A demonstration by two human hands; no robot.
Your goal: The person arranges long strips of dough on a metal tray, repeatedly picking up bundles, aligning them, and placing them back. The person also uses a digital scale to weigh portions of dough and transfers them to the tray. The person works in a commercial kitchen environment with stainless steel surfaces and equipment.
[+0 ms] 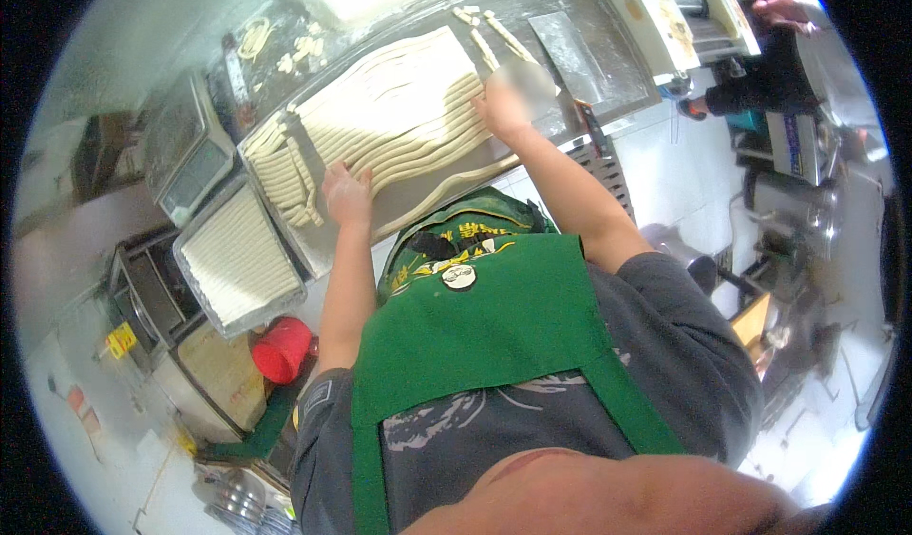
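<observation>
A sheet of long dough strips (399, 100) lies side by side on the metal worktop, under bright light. At the near left end of these strips is my left hand (348, 194), its fingertips touching the dough. My right hand (507, 102) is at the right end of the strips, partly hidden by a round blur, so its fingers are unclear. One separate dough rope (445, 191) curves along the worktop's near edge. Left of my left hand, shorter dough pieces (281, 171) lie in a row, with a few lying across them.
A metal tray (299, 278) of dough strips sits at the left, beside a scale (189, 157). Dough scraps (306, 47) lie beyond. A flat metal sheet (570, 50) rests at the right. A red plastic jug (283, 350) stands lower left. Another person's hand (787, 11) shows far right.
</observation>
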